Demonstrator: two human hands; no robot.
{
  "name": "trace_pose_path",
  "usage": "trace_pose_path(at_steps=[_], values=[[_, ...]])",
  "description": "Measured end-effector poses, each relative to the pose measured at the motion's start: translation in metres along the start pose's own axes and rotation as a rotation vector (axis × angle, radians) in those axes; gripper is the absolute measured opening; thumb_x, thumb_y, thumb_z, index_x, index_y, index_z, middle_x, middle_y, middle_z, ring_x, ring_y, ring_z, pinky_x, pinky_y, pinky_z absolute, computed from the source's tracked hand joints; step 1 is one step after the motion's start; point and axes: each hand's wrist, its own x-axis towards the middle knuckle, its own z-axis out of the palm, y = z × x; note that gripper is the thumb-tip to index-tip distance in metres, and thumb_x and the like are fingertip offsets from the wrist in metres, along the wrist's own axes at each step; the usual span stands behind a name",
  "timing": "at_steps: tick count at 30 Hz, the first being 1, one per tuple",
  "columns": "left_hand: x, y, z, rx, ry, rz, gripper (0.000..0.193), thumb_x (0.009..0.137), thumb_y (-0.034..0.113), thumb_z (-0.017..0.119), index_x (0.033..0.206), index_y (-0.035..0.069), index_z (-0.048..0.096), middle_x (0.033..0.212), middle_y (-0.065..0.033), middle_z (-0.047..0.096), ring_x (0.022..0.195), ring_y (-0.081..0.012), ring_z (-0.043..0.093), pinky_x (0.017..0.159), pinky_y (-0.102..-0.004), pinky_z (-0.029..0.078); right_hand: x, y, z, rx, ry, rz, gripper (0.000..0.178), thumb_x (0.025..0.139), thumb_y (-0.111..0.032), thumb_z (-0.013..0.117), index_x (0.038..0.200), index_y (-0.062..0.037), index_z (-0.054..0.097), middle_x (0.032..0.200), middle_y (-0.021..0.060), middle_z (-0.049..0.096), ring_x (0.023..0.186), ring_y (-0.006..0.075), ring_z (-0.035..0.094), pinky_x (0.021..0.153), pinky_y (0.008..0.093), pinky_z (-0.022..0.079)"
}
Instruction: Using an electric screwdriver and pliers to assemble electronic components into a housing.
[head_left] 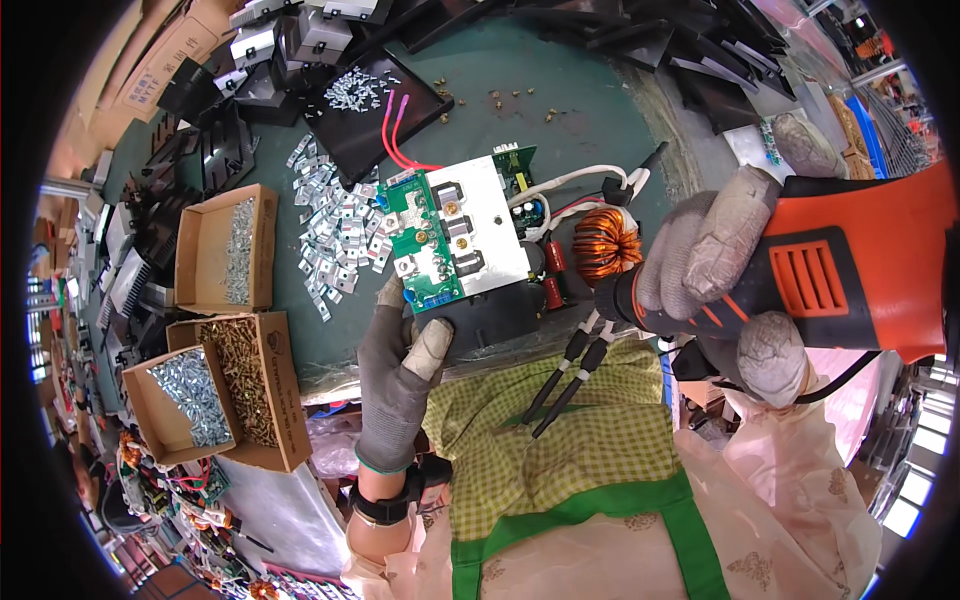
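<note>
At the far left stood a large carton [165, 70] of brown cardboard, with a few lines of dark printed characters on its side. Below it, a shallow box [188, 250] held small silver screws [238, 255]. Nearer to the person were two more boxes: a small box [170, 440] with silver screws was tilted over a bigger box [285, 400] with gold-coloured screws [250, 385]. The bigger box carried dark print on its outer side, too small and slanted to read surely.

Next, many metal clips [335, 240] lay in a loose pile on the green desk [590, 110], and a black tray [350, 145] behind them carried more little screws.

The left hand [392, 375], in a grey glove, held the near left corner of the circuit board [432, 275] and its black base [495, 318]; the thumb was against the base, and some fingers were hidden. The board lay near the front edge of the desk, with a white plate [495, 235] on it and two red wires [388, 140] rising behind.

To the right of the board was a copper coil [605, 243]. The right hand [715, 240], also gloved, was wrapped around an orange and black drill [870, 270]. The drill's nose was just beside the coil; whether they touched, I could not tell.
</note>
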Motion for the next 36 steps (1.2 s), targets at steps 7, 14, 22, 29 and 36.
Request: trace_pose_path(at_steps=[7,14,22,29,36], values=[[0.0,-0.01,0.003,-0.059,0.021,0.05,0.072,0.084,0.024,0.067,0.139,-0.004,0.03,0.095,-0.001,0.059,0.069,-0.0016,0.047,0.056,-0.0154,0.035,-0.007,0.002,-0.004,-0.008,-0.085,-0.027,0.064,0.076,-0.027,0.076,0.12,-0.0069,0.035,0.081,0.0064,0.053,0.061,0.0159,0.053,0.056,0.0315,0.048],[0.005,-0.014,0.003,-0.114,0.017,0.142,0.069,0.084,0.02,0.065,0.138,-0.006,0.031,0.089,0.002,0.059,0.066,0.0005,0.042,0.057,-0.0146,0.034,-0.001,0.015,-0.009,0.019,-0.282,-0.135,0.078,0.079,-0.023,0.073,0.138,-0.0109,0.024,0.085,0.0062,0.052,0.058,0.0157,0.051,0.053,0.0314,0.046],[-0.001,-0.014,-0.002,-0.032,0.038,0.18,0.062,0.089,0.025,0.059,0.137,-0.004,0.034,0.081,0.0021,0.053,0.059,-0.0025,0.039,0.053,-0.0175,0.033,0.004,0.008,0.009,0.0,-0.219,-0.113,0.041,0.079,-0.04,0.068,0.087,-0.0072,0.044,0.065,0.0007,0.044,0.059,0.0102,0.043,0.054,0.0222,0.036],[-0.043,-0.014,-0.026,-0.798,-0.047,-0.002,0.07,0.092,0.056,0.039,0.129,-0.004,0.041,0.109,-0.0161,0.057,0.087,-0.0192,0.055,0.066,-0.0267,0.045,0.007,-0.042,0.015,0.217,-0.413,-0.311,0.034,0.078,-0.032,0.068,0.085,-0.0075,0.045,0.065,0.0007,0.045,0.059,0.0108,0.045,0.054,0.0213,0.039],[-0.057,-0.012,-0.029,-0.842,-0.171,-0.011,0.078,0.088,0.061,0.041,0.132,-0.004,0.04,0.126,-0.023,0.051,0.11,-0.0306,0.055,0.092,-0.0409,0.048,0.015,-0.033,0.047,0.22,-0.544,-0.211,0.029,0.079,-0.027,0.068,0.083,-0.0077,0.047,0.066,0.0025,0.049,0.06,0.0125,0.049,0.054,0.0221,0.042]])
